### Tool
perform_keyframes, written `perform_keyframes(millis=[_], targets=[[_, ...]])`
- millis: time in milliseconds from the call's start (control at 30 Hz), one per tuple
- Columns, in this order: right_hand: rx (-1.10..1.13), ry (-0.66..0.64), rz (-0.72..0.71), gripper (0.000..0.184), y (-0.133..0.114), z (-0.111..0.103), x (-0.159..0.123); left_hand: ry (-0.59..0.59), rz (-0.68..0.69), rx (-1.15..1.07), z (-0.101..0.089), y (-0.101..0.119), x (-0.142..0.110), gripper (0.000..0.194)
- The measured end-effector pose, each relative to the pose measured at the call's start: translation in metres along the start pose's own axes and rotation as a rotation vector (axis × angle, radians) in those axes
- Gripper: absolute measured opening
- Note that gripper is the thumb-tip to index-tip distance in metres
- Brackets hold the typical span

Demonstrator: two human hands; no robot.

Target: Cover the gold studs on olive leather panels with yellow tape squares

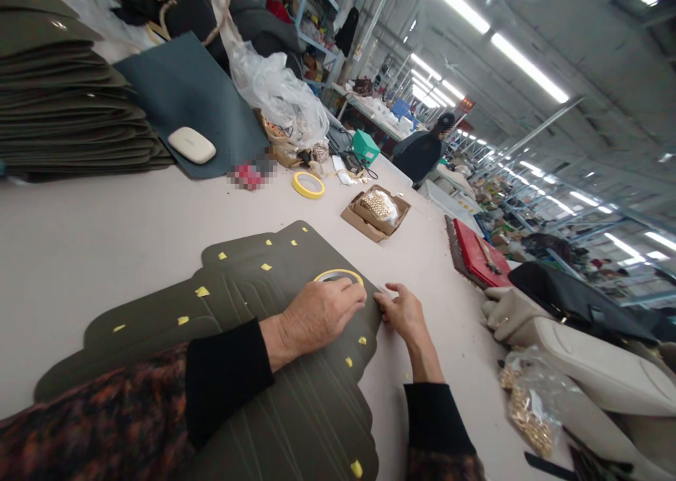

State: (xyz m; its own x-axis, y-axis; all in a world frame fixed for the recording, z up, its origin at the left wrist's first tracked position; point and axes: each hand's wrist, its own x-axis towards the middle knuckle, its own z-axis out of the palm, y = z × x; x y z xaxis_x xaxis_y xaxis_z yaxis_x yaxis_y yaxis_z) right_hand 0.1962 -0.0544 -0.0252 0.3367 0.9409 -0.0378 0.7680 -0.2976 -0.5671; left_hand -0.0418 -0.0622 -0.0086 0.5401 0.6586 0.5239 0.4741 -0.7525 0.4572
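Observation:
A dark olive panel (248, 277) with scalloped edges lies flat on the table, dotted with small yellow tape pieces (203, 291) and marked with faint lines. Over its upper right part, my left hand (327, 312) is closed, its fingers curled on the near rim of a yellow tape roll (324, 275). That hand covers part of the roll. At the panel's right edge is my right hand (404, 315), with thumb and fingertips pressed together close to the edge. Whatever lies between those fingertips is too small to make out.
A second yellow tape roll (308, 185) and a cardboard box of gold-coloured hardware (376, 210) sit farther back. Stacked olive panels (68, 108) stand at left beside a dark sheet (195, 101) with a white case (191, 145). Bags (596, 361) line the right. A person (422, 150) is beyond.

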Motion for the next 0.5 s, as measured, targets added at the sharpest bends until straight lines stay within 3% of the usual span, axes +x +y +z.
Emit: perform_keyframes(millis=[133, 233, 300, 400, 500], targets=[[-0.13, 0.127, -0.249, 0.032, 0.006, -0.009, -0.009, 0.032, 0.028, -0.005, 0.001, 0.0, 0.0, 0.014], [-0.244, 0.049, -0.455, 0.029, 0.005, -0.01, -0.012, 0.039, 0.033, -0.015, 0.002, -0.001, 0.0, 0.013], [-0.32, -0.025, -0.507, 0.027, 0.0, -0.008, -0.011, 0.03, 0.019, -0.018, 0.002, -0.001, -0.001, 0.014], [-0.377, -0.09, -0.447, 0.026, -0.009, -0.005, -0.003, 0.006, 0.018, -0.021, -0.001, 0.0, -0.001, 0.014], [-0.438, -0.144, -0.179, 0.026, -0.014, -0.003, 0.009, -0.018, 0.035, -0.011, -0.004, 0.001, -0.001, 0.013]])
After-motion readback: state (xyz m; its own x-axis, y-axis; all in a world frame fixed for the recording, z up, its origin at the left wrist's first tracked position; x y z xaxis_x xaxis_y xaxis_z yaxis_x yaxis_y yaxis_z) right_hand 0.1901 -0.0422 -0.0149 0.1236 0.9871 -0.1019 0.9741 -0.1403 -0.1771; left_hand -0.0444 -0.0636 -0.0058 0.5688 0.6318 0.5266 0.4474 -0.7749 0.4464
